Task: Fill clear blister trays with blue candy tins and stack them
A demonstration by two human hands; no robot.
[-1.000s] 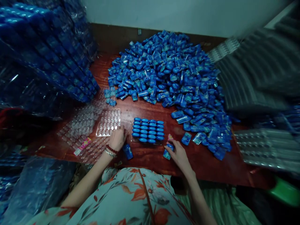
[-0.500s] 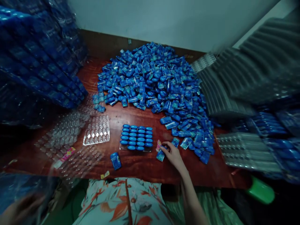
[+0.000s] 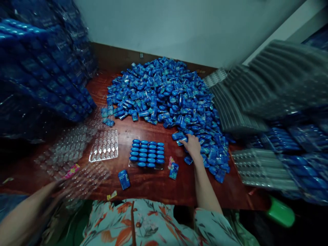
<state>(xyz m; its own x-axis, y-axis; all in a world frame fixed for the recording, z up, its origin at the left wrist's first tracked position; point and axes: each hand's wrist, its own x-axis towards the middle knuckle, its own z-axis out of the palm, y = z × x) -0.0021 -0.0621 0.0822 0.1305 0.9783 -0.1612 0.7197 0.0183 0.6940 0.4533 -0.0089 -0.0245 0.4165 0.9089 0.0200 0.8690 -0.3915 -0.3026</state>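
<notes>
right hand (image 3: 192,145) fingers spread on blue packets (image 3: 179,136) at pile edge, grip unclear; left hand (image 3: 57,189) blurred, can't tell; packets look light, rigid, glossy-slick; pinch the long sides

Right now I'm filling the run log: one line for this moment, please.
right hand: on edge of blue packet pile | left hand: blurred, out left | filled tray: on table

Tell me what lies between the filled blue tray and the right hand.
In the head view, only bare red-brown table lies between the filled tray and the right hand, which rests at the edge of the blue pile.
</notes>
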